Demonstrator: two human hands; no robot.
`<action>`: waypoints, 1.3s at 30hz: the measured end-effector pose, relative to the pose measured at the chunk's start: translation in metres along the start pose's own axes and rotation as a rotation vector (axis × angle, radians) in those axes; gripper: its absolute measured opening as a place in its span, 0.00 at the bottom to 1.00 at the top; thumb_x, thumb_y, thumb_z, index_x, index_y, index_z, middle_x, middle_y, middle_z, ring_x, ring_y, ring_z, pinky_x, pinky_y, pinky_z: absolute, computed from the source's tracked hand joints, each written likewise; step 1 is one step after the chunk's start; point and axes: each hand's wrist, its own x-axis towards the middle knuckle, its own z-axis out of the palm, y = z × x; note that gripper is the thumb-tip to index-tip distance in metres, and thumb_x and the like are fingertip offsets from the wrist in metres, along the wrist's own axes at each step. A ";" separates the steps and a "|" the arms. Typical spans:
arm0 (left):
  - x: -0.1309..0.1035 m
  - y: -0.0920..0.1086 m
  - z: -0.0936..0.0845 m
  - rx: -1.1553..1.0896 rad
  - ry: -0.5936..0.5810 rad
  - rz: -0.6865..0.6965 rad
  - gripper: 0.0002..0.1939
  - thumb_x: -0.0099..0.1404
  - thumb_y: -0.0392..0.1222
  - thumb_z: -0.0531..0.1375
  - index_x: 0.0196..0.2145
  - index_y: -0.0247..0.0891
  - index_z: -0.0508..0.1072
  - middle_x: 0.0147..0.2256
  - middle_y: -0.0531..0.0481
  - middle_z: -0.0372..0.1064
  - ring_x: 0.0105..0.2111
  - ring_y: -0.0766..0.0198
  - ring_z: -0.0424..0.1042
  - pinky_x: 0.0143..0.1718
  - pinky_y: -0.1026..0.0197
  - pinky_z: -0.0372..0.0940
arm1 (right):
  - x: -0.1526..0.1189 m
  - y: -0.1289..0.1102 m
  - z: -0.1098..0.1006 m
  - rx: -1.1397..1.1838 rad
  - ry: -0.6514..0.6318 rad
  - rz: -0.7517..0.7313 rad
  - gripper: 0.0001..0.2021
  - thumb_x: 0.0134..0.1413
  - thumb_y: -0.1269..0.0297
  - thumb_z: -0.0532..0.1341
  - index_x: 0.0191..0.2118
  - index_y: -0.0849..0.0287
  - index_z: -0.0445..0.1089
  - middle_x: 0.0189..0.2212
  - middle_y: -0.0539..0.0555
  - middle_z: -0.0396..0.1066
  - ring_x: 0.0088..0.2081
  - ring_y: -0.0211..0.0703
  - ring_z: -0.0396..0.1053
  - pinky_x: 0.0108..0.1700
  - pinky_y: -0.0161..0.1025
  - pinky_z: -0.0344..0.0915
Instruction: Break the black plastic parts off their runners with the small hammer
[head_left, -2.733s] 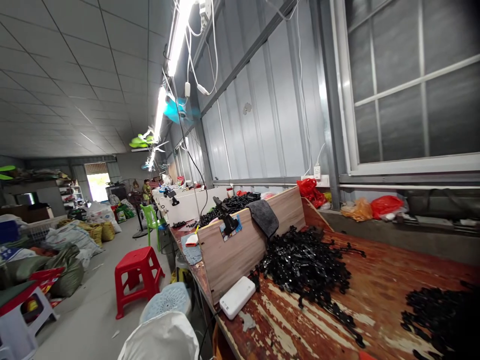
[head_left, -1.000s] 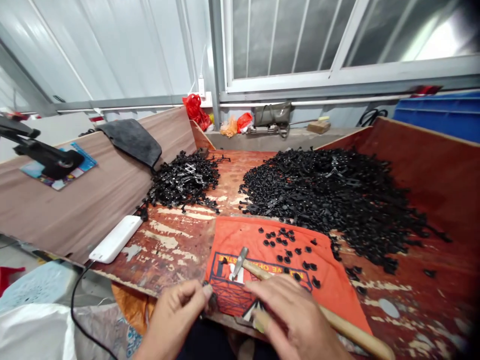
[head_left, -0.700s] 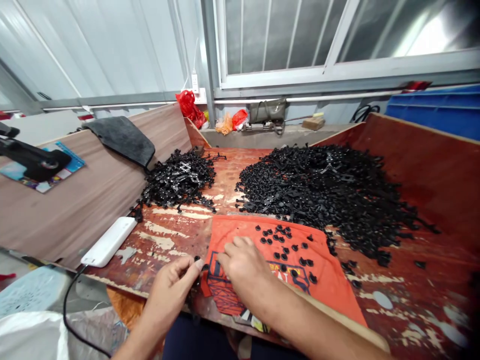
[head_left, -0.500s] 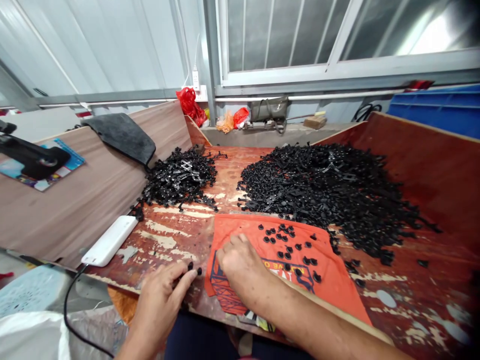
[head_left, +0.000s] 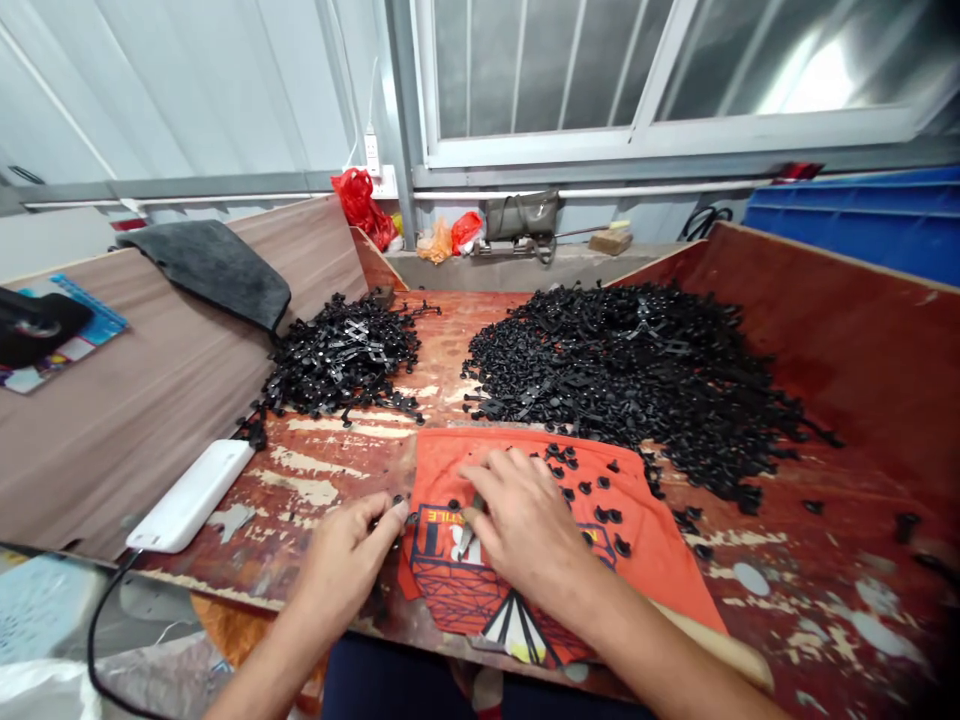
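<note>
My left hand (head_left: 345,550) is closed in a pinch at the left edge of an orange printed cloth (head_left: 442,455). Between its thumb and forefinger is a small black round-headed piece (head_left: 398,499). Over the cloth, my right hand (head_left: 525,520) is curled, palm down. A slim greyish thing (head_left: 469,535) shows by its thumb, its kind unclear. Just beyond its fingertips is another black piece (head_left: 454,505). Several more black round-headed pieces (head_left: 602,515) lie scattered on the cloth, some hidden behind this hand.
A large heap of black parts (head_left: 615,370) spreads behind the cloth, and a smaller heap (head_left: 345,355) lies left. A white phone-like device (head_left: 191,495) with a black cable rests at the worn wooden table's (head_left: 300,490) left edge. Wooden boards (head_left: 847,340) wall the sides.
My right hand has moved right across the cloth, towards the scattered pieces, uncovering more print. My left hand has shifted slightly right, to the cloth's edge. The view has turned a little.
</note>
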 end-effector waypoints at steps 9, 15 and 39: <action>0.030 0.013 0.023 -0.054 -0.063 -0.003 0.22 0.66 0.56 0.52 0.21 0.39 0.61 0.20 0.56 0.54 0.22 0.66 0.55 0.24 0.64 0.48 | -0.083 0.049 -0.009 -0.184 -0.032 -0.018 0.05 0.51 0.68 0.67 0.35 0.54 0.71 0.31 0.52 0.70 0.34 0.49 0.62 0.38 0.45 0.51; 0.037 0.022 0.032 0.131 -0.073 -0.013 0.22 0.65 0.53 0.51 0.19 0.40 0.56 0.18 0.57 0.50 0.21 0.66 0.55 0.26 0.63 0.45 | -0.077 0.051 0.003 -0.218 0.037 -0.049 0.05 0.46 0.72 0.63 0.29 0.55 0.66 0.28 0.53 0.70 0.32 0.49 0.64 0.37 0.45 0.54; 0.037 0.020 0.031 0.261 -0.075 0.033 0.23 0.68 0.53 0.49 0.19 0.38 0.59 0.18 0.55 0.55 0.22 0.66 0.60 0.27 0.61 0.43 | -0.092 0.024 -0.046 0.540 -0.174 0.214 0.21 0.67 0.63 0.49 0.61 0.43 0.67 0.39 0.51 0.79 0.34 0.44 0.77 0.36 0.36 0.74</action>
